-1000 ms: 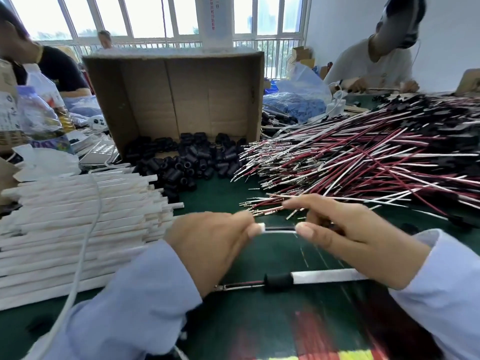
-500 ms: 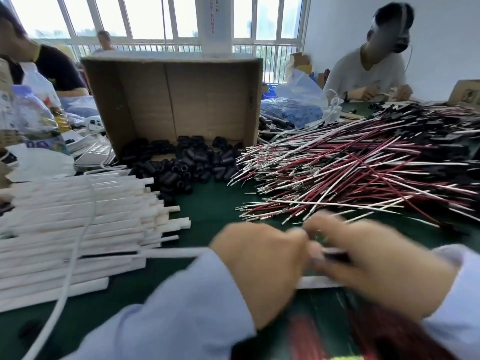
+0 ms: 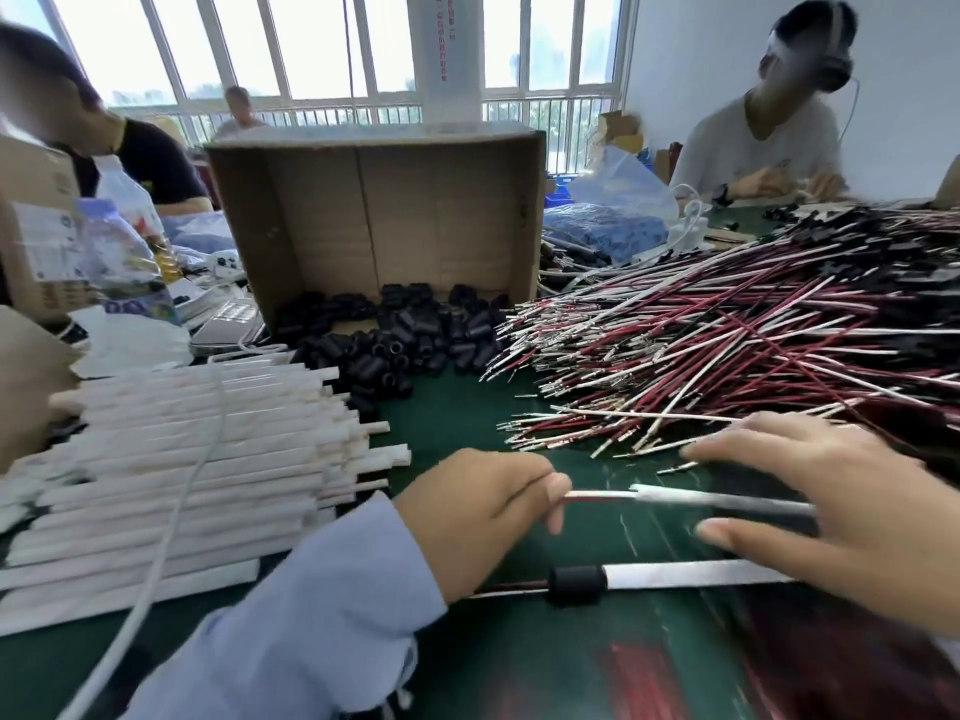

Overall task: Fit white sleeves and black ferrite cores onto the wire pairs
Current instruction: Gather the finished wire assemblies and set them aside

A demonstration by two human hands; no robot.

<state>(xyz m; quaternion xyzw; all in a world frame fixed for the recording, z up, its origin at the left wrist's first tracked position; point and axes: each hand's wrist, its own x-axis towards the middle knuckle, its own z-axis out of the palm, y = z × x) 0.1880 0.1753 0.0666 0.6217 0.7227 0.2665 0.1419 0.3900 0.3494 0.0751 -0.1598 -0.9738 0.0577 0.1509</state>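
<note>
My green worktop (image 3: 457, 423) carries the wire heap (image 3: 727, 345) at right, stacked white sleeves (image 3: 130, 459) at left, ferrite cores (image 3: 395, 345) between. My left hand (image 3: 483, 511) pinches a wire pair (image 3: 592, 495) whose sleeve (image 3: 727, 502) reaches my right hand (image 3: 857, 511), fingers spread apart.

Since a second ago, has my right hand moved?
Yes. The right hand has shifted right: its fingertips were above the black core lying on the mat, and now they sit well to the right of it.

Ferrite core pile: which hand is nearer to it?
Left. The left hand sits in front of the ferrite core pile, pinching a wire pair; the right hand is farther, toward the wire heap.
</note>
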